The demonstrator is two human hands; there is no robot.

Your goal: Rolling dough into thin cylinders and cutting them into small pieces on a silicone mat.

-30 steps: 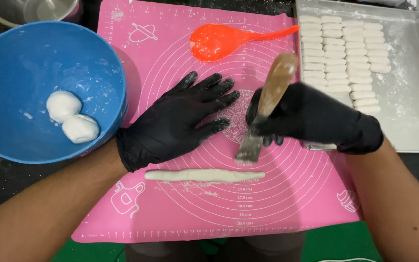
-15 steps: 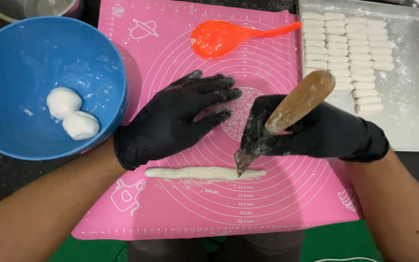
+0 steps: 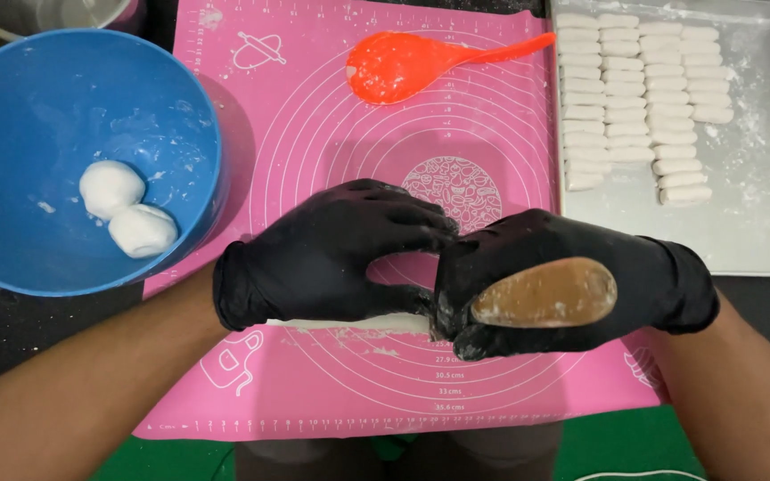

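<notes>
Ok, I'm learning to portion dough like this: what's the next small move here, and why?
Probably press the wooden-handled cutter straight down. The right hand grips it over the rope of white dough, the left hand pins that rope to the pink mat, and the metal tray already holds rows of small cut pieces, so another piece looks due.

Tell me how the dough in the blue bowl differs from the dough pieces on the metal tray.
The bowl dough is two round balls; the tray pieces are many short logs. The balls are large and touch each other in the blue bowl; the logs are small, lined up in rows on the metal tray. Both are white and floury.
</notes>
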